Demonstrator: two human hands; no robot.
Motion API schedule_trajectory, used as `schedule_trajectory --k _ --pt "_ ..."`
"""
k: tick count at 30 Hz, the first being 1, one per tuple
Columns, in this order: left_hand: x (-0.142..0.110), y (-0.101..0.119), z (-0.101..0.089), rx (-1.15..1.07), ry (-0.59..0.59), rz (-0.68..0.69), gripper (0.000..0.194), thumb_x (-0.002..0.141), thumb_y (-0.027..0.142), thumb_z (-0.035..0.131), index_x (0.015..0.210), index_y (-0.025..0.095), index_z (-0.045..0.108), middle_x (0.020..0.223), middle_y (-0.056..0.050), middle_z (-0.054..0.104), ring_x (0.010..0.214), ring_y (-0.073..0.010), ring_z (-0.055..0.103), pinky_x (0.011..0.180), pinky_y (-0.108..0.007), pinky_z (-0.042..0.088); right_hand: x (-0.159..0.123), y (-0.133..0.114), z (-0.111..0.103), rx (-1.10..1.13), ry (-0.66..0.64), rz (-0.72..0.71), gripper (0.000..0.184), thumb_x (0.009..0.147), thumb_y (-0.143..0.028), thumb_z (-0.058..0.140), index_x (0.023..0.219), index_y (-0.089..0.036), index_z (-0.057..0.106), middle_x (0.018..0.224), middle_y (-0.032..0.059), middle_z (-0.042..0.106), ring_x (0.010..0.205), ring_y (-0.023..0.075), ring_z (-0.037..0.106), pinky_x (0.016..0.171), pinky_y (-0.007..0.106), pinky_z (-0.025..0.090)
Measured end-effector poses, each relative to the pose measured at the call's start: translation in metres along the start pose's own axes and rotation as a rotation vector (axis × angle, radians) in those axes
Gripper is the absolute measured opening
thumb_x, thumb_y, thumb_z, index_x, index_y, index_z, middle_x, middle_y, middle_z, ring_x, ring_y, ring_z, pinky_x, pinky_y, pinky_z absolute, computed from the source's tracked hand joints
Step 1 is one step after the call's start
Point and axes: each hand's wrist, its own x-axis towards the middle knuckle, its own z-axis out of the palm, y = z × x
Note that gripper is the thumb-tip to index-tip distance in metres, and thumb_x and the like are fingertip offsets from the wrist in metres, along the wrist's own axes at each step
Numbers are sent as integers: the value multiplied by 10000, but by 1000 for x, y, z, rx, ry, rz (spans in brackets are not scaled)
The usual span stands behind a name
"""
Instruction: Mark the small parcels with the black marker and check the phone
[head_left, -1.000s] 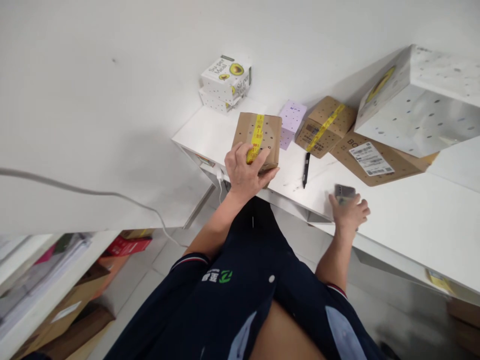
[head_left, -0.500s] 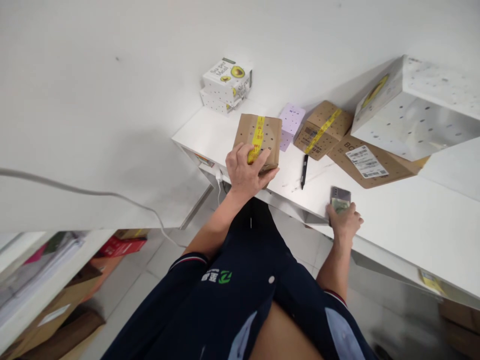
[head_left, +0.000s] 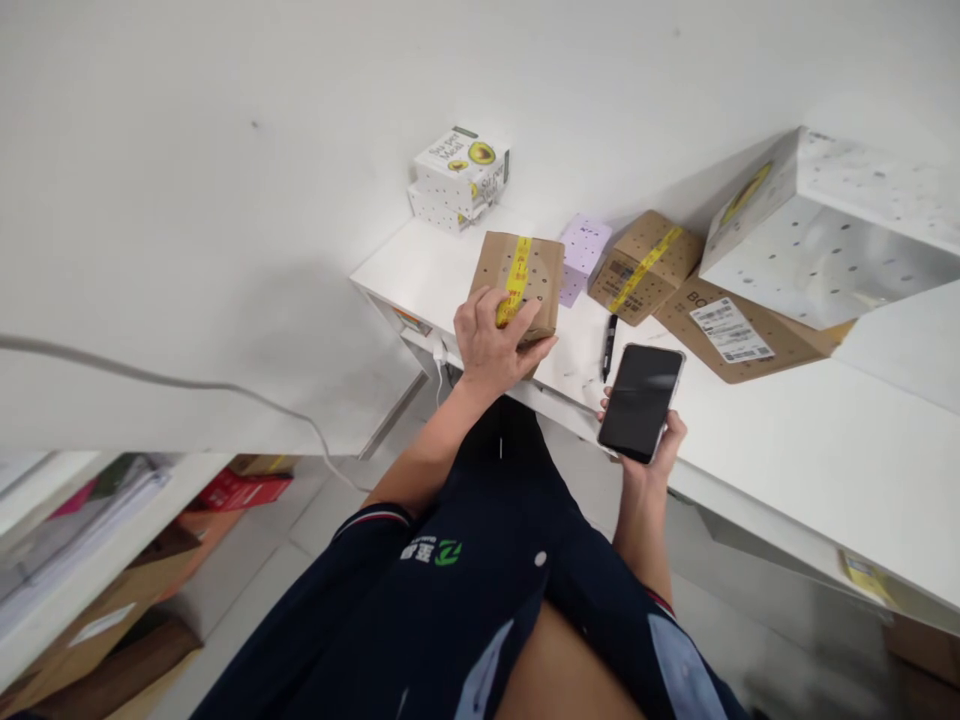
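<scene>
My left hand point(head_left: 491, 345) grips the near side of a brown cardboard box point(head_left: 544, 265) with yellow printed tape across its top, at the front edge of the white table point(head_left: 810, 440). Fingers rest on the top face and the thumb lies along its side. In my right hand point(head_left: 660, 445) is a smartphone point(head_left: 643, 400), its dark screen facing up and the fingers wrapped around its edges. A black marker pen point(head_left: 609, 347) lies just beyond the phone, to its left.
Behind the held box stands a lilac box point(head_left: 585, 245), then another taped brown box point(head_left: 649, 265). A labelled carton point(head_left: 750, 335) and a large white box point(head_left: 832, 240) are to the right. White avocado-print boxes point(head_left: 461, 175) sit at the back left. A cable point(head_left: 187, 380) hangs at left.
The right hand has picked the phone up from the table, moved it left and turned it from its back to its screen side. My left hand keeps its grip on the box.
</scene>
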Motion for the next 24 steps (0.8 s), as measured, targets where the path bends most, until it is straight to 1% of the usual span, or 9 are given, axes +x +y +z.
schedule_trajectory --k 2,5,8,12,14,17,21,24 --pt "0 0 -1 5 -2 2 592 828 738 595 1158 262 717 1278 -159 583 1324 -371 441 1122 -528 328 -4 7 19 148 -109 84 720 707 -697 642 1195 -170 683 1055 113 770 872 238 722 738 391 615" --pt "0 0 -2 16 -9 5 591 839 740 577 1162 265 712 1272 -154 592 1313 -366 456 1120 -528 333 -16 19 38 278 -244 240 673 785 -706 602 1223 -200 669 1092 93 768 900 216 719 774 383 619" --pt "0 -1 -2 27 -14 14 595 841 746 570 1168 269 709 1278 -152 590 1311 -362 461 1118 -526 335 -35 29 50 328 -344 402 638 821 -702 563 1205 -205 671 1128 81 763 876 197 716 776 367 619" --pt "0 -1 -1 43 21 40 599 827 745 594 1184 279 712 1273 -151 593 1308 -360 467 1116 -514 342 -55 30 68 313 -482 531 639 803 -707 560 1169 -198 684 1142 94 764 814 199 705 726 369 608" --pt "0 -1 -1 41 28 34 599 825 743 600 1193 284 709 1272 -149 594 1317 -362 464 1121 -517 336 -59 26 77 302 -529 549 656 782 -706 578 1160 -182 692 1144 108 764 802 204 704 714 363 598" --pt "-1 -2 1 25 18 16 548 852 708 597 1200 298 704 1286 -138 591 1329 -355 458 1130 -525 323 -60 21 90 290 -580 532 716 761 -741 574 1176 -169 690 1157 121 756 807 212 701 704 357 588" --pt "-3 -5 3 -15 1 -4 397 949 582 533 1189 315 703 1299 -112 587 1346 -312 429 1145 -524 308 -56 14 107 271 -649 501 768 727 -781 576 1171 -162 679 1136 137 748 758 217 680 652 371 581" --pt "-3 -5 3 -79 -23 -39 346 986 505 497 1170 293 699 1295 -113 582 1367 -288 391 1160 -526 298 -53 5 124 265 -682 473 760 691 -770 614 1142 -163 680 1087 136 758 719 229 668 596 380 576"
